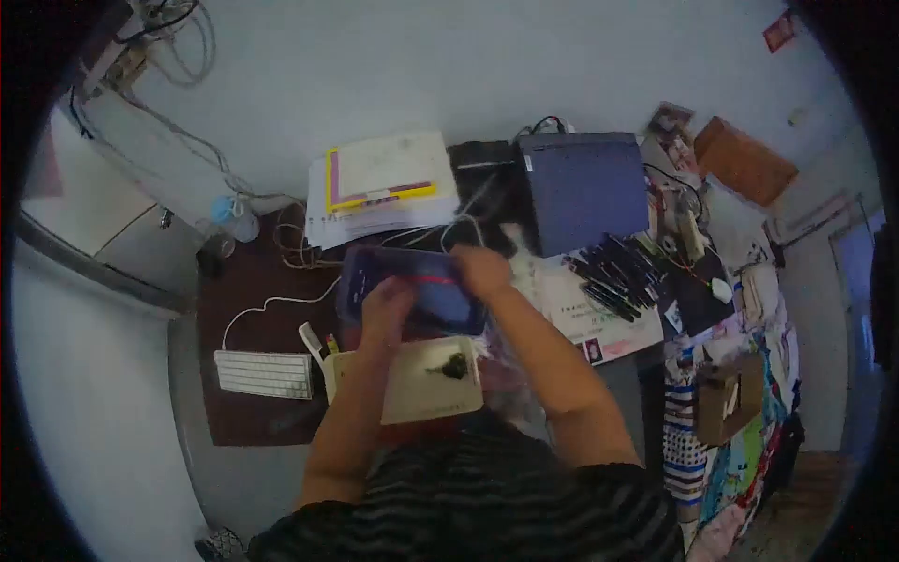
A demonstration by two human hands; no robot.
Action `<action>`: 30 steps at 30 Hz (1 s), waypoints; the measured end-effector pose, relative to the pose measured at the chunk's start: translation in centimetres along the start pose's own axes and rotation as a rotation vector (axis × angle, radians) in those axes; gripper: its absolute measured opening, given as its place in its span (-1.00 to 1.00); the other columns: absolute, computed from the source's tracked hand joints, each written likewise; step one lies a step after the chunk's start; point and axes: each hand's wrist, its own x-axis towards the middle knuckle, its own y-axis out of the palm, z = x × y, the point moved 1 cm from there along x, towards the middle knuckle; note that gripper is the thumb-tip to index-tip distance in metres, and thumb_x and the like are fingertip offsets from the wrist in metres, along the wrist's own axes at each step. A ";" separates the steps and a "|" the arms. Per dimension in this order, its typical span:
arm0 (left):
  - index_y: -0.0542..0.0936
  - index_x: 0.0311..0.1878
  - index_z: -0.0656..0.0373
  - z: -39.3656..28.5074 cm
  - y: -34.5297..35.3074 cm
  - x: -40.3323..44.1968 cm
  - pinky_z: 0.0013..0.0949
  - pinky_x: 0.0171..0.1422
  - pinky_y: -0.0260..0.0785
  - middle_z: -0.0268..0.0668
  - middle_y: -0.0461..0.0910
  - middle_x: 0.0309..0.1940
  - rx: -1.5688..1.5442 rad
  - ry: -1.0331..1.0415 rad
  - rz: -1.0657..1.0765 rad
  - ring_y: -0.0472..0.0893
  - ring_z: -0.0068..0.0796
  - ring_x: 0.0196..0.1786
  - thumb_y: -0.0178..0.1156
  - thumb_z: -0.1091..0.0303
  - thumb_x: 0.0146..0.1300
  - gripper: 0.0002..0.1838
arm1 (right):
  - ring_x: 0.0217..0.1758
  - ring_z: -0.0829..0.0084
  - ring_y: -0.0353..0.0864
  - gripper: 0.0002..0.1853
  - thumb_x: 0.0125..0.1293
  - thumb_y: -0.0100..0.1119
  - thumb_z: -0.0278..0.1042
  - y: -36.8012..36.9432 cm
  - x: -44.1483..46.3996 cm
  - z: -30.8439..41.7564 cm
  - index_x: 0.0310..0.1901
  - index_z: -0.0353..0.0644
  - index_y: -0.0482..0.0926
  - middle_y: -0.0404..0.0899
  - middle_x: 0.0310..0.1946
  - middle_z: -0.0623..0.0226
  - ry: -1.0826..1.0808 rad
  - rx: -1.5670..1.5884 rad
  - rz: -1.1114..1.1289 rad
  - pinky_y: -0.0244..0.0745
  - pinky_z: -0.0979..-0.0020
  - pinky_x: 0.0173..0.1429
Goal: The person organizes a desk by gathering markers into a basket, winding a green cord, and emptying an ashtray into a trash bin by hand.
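A dark blue plastic bin [433, 309] lies on the desk in front of me, with a red streak across its inside. My right hand [483, 271] grips the bin's right rim near the far corner. Over the bin's left part is my left hand [388, 303], its fingers drawn together; whatever they hold, if anything, is hidden. Closer to my body sits a cream tray [412, 393] with a small dark object [455, 366] in it, perhaps keys. My left forearm passes over this tray's left side.
Left of the tray are a white keyboard [263, 374] and a white-handled item [311, 341]. Stacked papers and a yellow-edged box [389, 174] stand behind. A laptop [586, 192], many black pens [618, 276] and a cardboard box [729, 400] are to the right.
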 end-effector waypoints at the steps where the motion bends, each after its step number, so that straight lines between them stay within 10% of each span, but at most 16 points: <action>1: 0.25 0.13 0.45 -0.6 1.1 -0.5 -0.38 0.14 0.32 -0.03 0.36 0.05 0.020 0.028 -0.007 0.43 -0.24 0.07 0.02 0.65 0.10 -0.53 | -0.29 0.09 0.55 -0.87 0.09 -0.04 -0.33 -0.4 0.0 -0.8 -0.33 -0.05 0.49 0.54 -0.44 0.12 -0.038 0.024 -0.065 0.40 0.11 -0.28; 12: 0.41 0.08 0.28 1.6 18.9 -7.7 -0.44 0.11 0.31 -0.24 0.51 -0.06 0.493 0.418 0.240 0.50 -0.46 -0.01 0.00 0.61 0.17 -0.64 | -0.28 0.05 0.53 -0.82 0.12 0.07 -0.34 -13.1 -11.5 -15.0 -0.21 -0.11 0.49 0.55 -0.38 0.09 0.084 0.175 -0.208 0.39 0.12 -0.24; 20: 0.55 -0.20 0.18 13.6 30.1 -14.9 -0.25 -0.14 0.38 -0.14 0.56 -0.28 0.945 0.818 0.072 0.54 -0.13 -0.22 0.15 0.50 0.01 -0.78 | -0.25 0.02 0.48 -0.83 0.16 0.02 -0.35 -10.5 -23.0 -25.7 -0.22 -0.17 0.46 0.50 -0.36 0.07 0.069 0.242 -0.080 0.36 0.12 -0.19; 30: 0.53 -0.19 0.21 17.6 30.2 -16.5 -0.21 -0.10 0.31 -0.16 0.54 -0.31 1.240 0.617 0.009 0.49 -0.11 -0.21 0.08 0.57 -0.12 -0.68 | -0.15 0.04 0.45 -0.77 0.21 -0.03 -0.34 -8.1 -24.8 -26.8 -0.14 -0.24 0.44 0.48 -0.26 0.04 -0.029 0.369 0.068 0.31 0.14 -0.07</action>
